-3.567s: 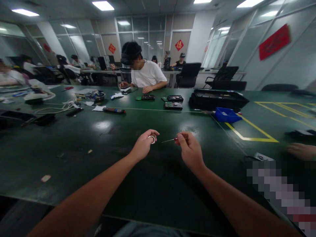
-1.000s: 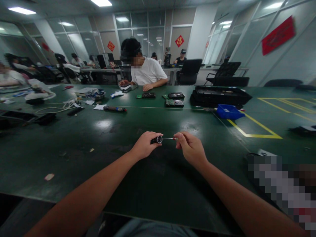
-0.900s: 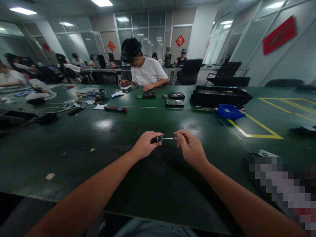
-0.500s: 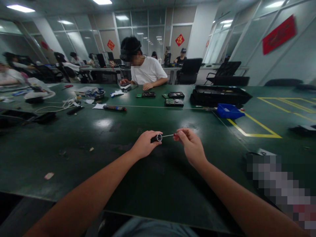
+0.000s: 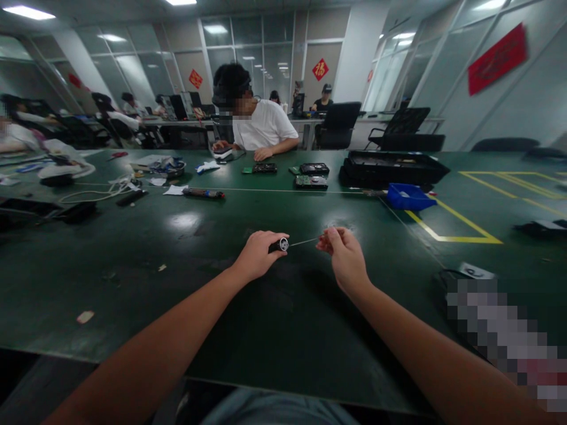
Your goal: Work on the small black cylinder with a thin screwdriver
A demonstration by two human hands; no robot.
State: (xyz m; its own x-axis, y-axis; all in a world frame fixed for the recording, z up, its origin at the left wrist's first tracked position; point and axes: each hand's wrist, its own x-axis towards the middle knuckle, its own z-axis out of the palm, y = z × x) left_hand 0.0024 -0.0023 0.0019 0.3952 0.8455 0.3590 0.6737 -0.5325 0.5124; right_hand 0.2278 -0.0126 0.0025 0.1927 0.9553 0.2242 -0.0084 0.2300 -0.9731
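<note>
My left hand [image 5: 256, 257] is closed, thumb and fingers around a small black cylinder [image 5: 283, 244] whose round, pale-rimmed end faces me. From the right, the thin metal shaft of a small screwdriver [image 5: 305, 241] reaches to that end; whether its tip sits inside or only touches cannot be made out. Its handle is mostly covered by the pinched fingers of my right hand [image 5: 348, 258]. Both hands are just above the green tabletop [image 5: 274, 330].
Beyond my hands lie circuit-board devices [image 5: 312, 182], a dark pen-shaped tool [image 5: 204, 193], a black tray [image 5: 394, 170] and a blue bin [image 5: 410, 196]. A co-worker [image 5: 266, 127] sits opposite. Cables [image 5: 106, 192] and clutter lie left; a partly blurred-out object [image 5: 500, 330] lies right.
The cylinder's end has turned slightly in my left hand. My right fingers have shifted a little right and up, covering the red handle seen before. The whole view has shifted slightly.
</note>
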